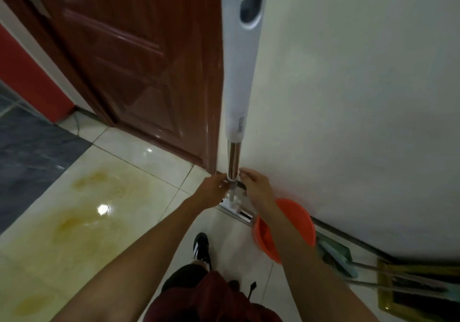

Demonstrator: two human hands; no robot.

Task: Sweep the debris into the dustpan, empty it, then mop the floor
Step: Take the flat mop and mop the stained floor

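Observation:
A flat mop (240, 77) stands upright against the cream wall, its white grip sleeve above a shiny metal shaft. Its white head (236, 208) rests on the floor by the skirting. My left hand (216, 190) and my right hand (256, 187) reach down on either side of the lower shaft, fingers curled at the collar just above the head. A yellow-brown stain (99, 184) spreads over the glossy pale tiles on the left. At the lower right a broom (341, 257) and a yellow-green dustpan (403, 296) lie on the floor.
An orange plastic basin (293, 224) sits by the wall under my right forearm. A dark red wooden door (139, 67) stands to the left of the mop. My black shoe (201, 245) is planted on the tiles. Dark grey tiles (29, 157) lie at far left.

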